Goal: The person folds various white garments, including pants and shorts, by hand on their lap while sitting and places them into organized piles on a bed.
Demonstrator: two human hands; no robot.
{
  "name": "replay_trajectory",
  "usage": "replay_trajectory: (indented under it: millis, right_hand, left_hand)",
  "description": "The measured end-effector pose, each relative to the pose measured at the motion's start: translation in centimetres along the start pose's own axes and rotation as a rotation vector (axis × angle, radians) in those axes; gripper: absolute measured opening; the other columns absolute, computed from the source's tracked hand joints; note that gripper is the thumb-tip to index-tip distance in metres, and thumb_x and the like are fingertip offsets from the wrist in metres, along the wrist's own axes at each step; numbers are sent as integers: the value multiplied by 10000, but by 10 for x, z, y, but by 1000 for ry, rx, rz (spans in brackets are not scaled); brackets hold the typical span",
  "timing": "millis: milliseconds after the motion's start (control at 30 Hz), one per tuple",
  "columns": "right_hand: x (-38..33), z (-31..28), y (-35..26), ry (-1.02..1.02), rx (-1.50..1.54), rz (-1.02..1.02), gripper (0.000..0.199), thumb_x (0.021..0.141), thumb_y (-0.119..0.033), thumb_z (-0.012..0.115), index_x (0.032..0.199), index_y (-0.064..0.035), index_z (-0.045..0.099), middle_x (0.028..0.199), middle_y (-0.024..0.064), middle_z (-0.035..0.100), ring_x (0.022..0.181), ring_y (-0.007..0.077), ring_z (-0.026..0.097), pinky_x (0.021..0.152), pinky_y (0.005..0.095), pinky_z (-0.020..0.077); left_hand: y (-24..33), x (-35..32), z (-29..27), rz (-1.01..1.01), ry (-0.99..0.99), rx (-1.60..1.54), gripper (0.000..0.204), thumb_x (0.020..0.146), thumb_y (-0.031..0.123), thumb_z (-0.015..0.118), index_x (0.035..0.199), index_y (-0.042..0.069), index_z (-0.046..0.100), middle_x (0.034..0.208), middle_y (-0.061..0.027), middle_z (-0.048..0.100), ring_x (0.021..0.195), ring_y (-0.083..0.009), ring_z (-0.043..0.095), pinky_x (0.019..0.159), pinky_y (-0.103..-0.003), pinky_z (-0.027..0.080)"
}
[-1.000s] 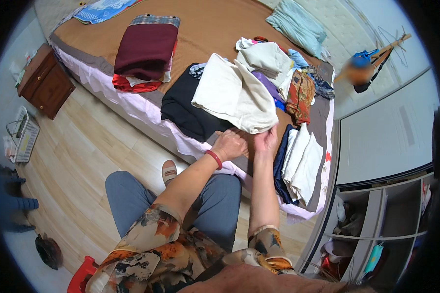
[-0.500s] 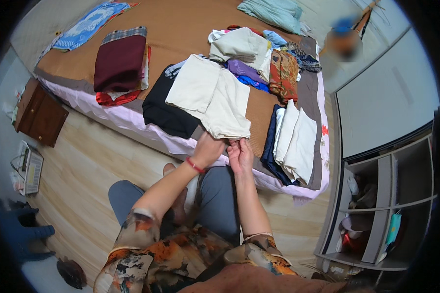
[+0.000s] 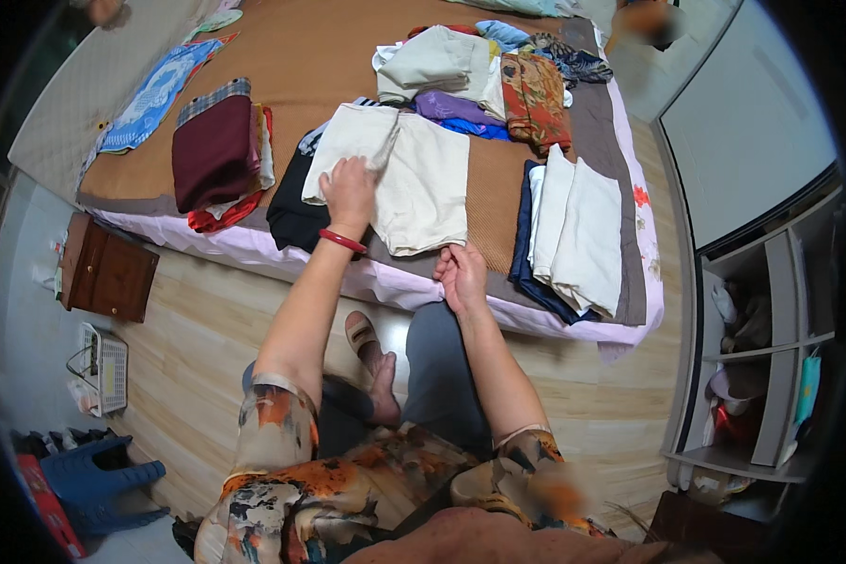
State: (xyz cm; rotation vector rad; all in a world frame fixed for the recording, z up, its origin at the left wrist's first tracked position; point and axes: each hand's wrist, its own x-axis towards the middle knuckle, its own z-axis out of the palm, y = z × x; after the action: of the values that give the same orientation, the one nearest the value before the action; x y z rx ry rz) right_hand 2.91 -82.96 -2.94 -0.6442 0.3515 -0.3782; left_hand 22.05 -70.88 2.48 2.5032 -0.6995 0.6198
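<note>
Garment (image 3: 428, 179), cream, left hand (image 3: 350, 195) moved onto it, right hand (image 3: 462, 275) still at edge (image 3: 423, 251)

left-wrist bangle (image 3: 343, 242): red | top (image 3: 362, 489): beige, orange-black patterned | trousers (image 3: 442, 376): blue-grey | sandal (image 3: 360, 330): apparently beige

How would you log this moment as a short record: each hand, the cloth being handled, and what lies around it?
left hand: on the left part of the cream-white flat cloth
right hand: fingertips at the cloth's near edge; firmness of grip unclear
under cloth, left: black fabric garment
far left: folded maroon fabric on a pile
right: folded white fabric beside navy fabric
beyond: orange-brown patterned folded fabric, purple fabric
surface: bed with brown ribbed cover
</note>
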Motion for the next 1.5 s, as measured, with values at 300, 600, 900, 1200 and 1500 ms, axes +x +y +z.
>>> replay_trajectory:
  millis: [300, 600, 900, 1200, 1500]
  right_hand:
    - [-8, 4, 3, 1, 36, -70, 116, 928, -194, 483, 882, -87, 492, 710, 43, 557, 532, 146, 532, 479, 279, 445]
    - [-67, 11, 38, 24, -221, -11, 292, 915, -224, 552, 1100, -23, 449, 900, 67, 583, 771, 159, 596, 613, 308, 500]
    - [-67, 37, 6, -60, -76, 264, 487, 865, -498, 555, 1194, -144, 496, 1044, 58, 599, 902, 193, 597, 712, 360, 478]
    - [-89, 14, -3, -38, 383, 329, 516, 767, -57, 505, 1258, 59, 397, 1208, 196, 534, 1103, 334, 547, 978, 460, 434]
    - [-161, -110, -28, -103, -125, 421, 591, 647, -24, 505, 1227, 82, 458, 1169, 181, 577, 1046, 280, 595, 950, 375, 458]
  left_hand:
    - [-35, -30, -145, -575, 47, -2080, 398, 981, 237, 403, 1295, -3, 446, 1332, -143, 479, 1230, -269, 454, 1065, -435, 330]
    - [-61, -171, -182, -1052, 257, -2280, 444, 982, 276, 333, 1363, 54, 384, 1424, -142, 365, 1316, -325, 330, 1096, -520, 230]
    - [-69, -247, -186, -1196, 140, -2253, 479, 936, 258, 342, 1325, -13, 410, 1383, -179, 413, 1284, -344, 376, 1095, -505, 242]
    - [-62, -293, -251, -1170, 211, -1967, 309, 930, 332, 457, 752, 80, 479, 595, -12, 485, 594, -156, 526, 616, -343, 461]
    - [-175, -418, -271, -1113, -587, -716, 249, 873, 251, 600, 866, 3, 624, 649, -19, 573, 560, -112, 505, 532, -252, 419]
